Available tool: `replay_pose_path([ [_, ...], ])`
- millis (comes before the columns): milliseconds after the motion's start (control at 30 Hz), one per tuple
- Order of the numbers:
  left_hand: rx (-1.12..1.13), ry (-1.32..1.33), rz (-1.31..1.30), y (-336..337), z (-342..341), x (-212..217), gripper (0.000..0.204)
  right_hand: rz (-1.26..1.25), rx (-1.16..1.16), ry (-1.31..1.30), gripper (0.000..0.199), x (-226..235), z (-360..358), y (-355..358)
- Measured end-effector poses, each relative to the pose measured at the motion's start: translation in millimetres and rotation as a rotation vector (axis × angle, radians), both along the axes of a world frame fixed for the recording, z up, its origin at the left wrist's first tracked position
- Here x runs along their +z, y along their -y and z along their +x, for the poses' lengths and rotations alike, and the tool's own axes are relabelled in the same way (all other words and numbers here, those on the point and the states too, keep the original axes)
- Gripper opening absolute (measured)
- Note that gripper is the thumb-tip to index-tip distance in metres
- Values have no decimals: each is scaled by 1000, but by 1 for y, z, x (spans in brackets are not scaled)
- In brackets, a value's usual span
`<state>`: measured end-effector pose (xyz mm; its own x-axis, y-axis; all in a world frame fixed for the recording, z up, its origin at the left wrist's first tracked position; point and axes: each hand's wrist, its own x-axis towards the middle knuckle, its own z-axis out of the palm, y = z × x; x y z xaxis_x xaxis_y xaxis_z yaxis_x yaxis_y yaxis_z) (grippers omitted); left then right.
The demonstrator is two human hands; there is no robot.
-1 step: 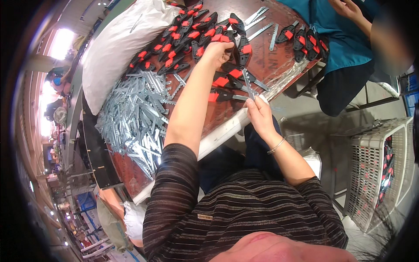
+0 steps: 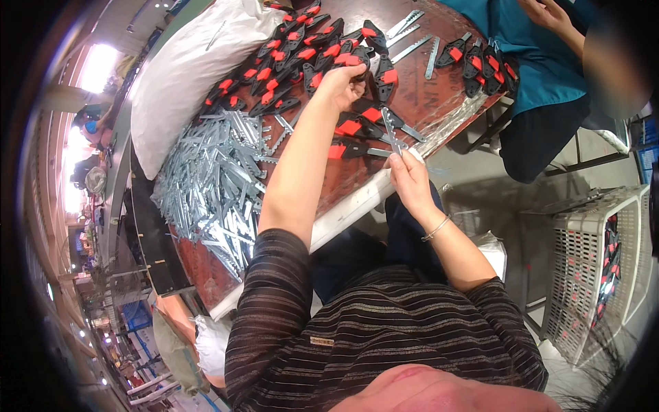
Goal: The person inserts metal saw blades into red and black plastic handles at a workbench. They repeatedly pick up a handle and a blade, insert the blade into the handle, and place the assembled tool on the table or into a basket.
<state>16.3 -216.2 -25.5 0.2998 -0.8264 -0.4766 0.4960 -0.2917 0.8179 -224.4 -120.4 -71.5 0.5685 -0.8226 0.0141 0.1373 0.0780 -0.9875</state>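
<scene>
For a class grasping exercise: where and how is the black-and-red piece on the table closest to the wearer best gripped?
Probably across its black body, coming from the near side: bare tabletop lies there, while another such piece lies close on the far side. The body is broader than the thin metal strip sticking out to the right, likely giving a firmer hold.

Left hand (image 2: pixel 342 88): fingertips partly out of sight; grip on the black-and-red handle (image 2: pixel 353 60) unclear. Right hand (image 2: pixel 410 180): fingers cover the lower end of one toothed metal strip (image 2: pixel 390 127). Heap of strips (image 2: pixel 213 182): lower layers buried. White sack (image 2: pixel 195 79): cut off by the upper edge. Co-worker in teal clothing (image 2: pixel 546 72): cut off above. Crate (image 2: pixel 573 275): contents partly behind its slotted wall. Shirt tag (image 2: pixel 322 341): lettering too small to read. Distant figure (image 2: pixel 95 129): too small for detail.
</scene>
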Motion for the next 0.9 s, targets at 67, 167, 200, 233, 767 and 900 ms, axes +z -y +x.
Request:
replay_pose_path([
  [67, 91, -164, -83, -21, -26, 12, 10, 5, 19, -9, 29, 0, -2, 5],
  [167, 80, -213, -194, -63, -32, 17, 13, -81, 66, -56, 30, 16, -1, 0],
  [200, 90, -193, -196, -74, -35, 18, 13, -80, 89, -55, 30, 21, -1, -3],
  [233, 99, -173, -197, -85, -38, 18, 13, -78, 110, -55, 30, 26, -1, -6],
  [767, 359, -48, -425, -172, -64, 34, 16, -119, 270, -208, 31, 61, 1, -37],
  [900, 247, 119, -457, -186, -80, 34, 18, -118, 329, -162, 29, 61, 1, -35],
])
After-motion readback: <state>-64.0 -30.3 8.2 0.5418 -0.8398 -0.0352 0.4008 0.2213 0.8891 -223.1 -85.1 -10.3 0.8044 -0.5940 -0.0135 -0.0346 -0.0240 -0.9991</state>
